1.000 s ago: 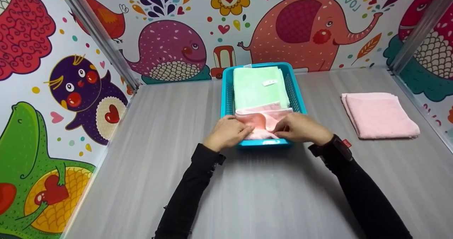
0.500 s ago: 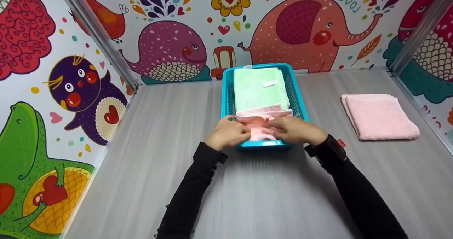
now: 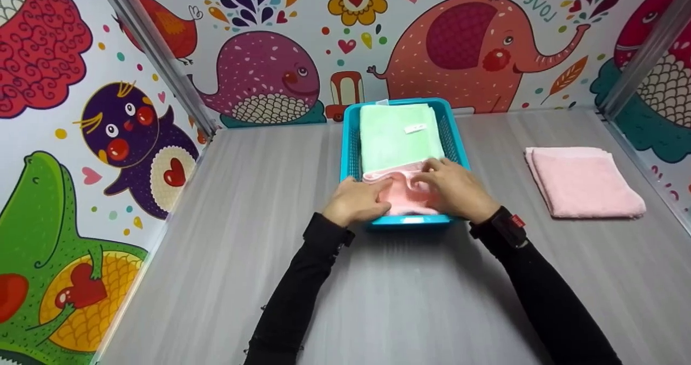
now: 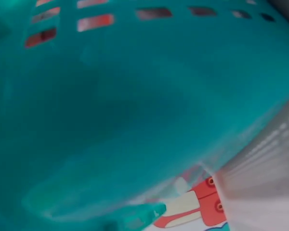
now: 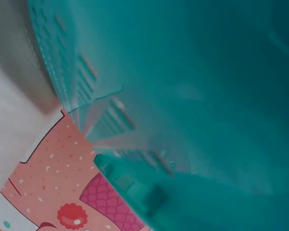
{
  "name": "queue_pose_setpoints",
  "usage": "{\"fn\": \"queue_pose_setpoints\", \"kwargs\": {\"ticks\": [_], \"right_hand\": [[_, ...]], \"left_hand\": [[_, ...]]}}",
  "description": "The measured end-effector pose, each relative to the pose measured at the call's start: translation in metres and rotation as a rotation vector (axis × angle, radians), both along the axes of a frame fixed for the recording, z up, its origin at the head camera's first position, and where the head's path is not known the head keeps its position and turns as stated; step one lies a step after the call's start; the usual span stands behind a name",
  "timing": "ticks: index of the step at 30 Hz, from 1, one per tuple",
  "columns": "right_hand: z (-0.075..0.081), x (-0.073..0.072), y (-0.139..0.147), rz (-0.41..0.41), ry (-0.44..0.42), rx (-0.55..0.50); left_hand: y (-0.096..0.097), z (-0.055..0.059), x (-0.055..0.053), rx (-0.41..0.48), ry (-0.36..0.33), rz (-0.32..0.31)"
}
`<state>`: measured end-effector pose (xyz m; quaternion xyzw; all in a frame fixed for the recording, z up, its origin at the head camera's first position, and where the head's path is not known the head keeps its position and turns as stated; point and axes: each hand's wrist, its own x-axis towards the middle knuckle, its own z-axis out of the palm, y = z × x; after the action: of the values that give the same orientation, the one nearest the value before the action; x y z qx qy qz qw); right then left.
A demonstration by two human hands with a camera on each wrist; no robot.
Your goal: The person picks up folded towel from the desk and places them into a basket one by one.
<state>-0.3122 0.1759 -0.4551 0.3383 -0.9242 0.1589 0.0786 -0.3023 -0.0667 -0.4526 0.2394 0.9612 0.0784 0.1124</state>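
Observation:
In the head view a teal plastic basket point(image 3: 350, 138) stands on the table against the back wall. A folded light green towel point(image 3: 397, 138) with a white tag lies in its far part. At the near end lies a rumpled pink towel point(image 3: 400, 204). My left hand point(image 3: 357, 198) reaches over the near left rim, its index finger and thumb spread apart on the pink towel. On the right, my right hand point(image 3: 456, 188) is over the same towel with fingers loosely bent and apart. Both wrist views show mainly the basket wall point(image 4: 135, 96) close up, with the hands hidden.
A second folded pink towel point(image 3: 586, 184) lies on the grey table point(image 3: 259, 203) to the right of the basket. Walls printed with cartoon animals point(image 3: 264, 73) enclose the back and sides.
My right hand has let go of the towel's near part and shifted farther back, its fingers spreading. The left hand's index finger and thumb have spread. The pink towel lies flatter.

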Motion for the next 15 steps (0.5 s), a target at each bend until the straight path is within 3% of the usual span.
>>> {"fn": "queue_pose_setpoints", "kwargs": {"ticks": [3, 5, 8, 11, 15], "right_hand": [[-0.0001, -0.0014, -0.0017, 0.154, -0.029, -0.071], [-0.0007, -0.0015, -0.0018, 0.196, -0.094, -0.084], [-0.0022, -0.0013, -0.0004, 0.125, -0.159, -0.058], [-0.0022, -0.0016, 0.0006, 0.016, -0.163, -0.015], [0.0011, -0.0022, -0.0003, -0.037, -0.167, 0.041]], "left_hand": [[0.005, -0.0001, -0.0011, -0.025, 0.009, 0.004], [0.0068, -0.0001, -0.0018, -0.042, 0.013, 0.009], [0.0077, -0.0002, -0.0028, -0.063, 0.006, 0.029], [0.007, 0.0001, -0.0034, -0.096, -0.013, 0.032], [0.0067, 0.0017, -0.0043, -0.109, -0.034, 0.006]]}}
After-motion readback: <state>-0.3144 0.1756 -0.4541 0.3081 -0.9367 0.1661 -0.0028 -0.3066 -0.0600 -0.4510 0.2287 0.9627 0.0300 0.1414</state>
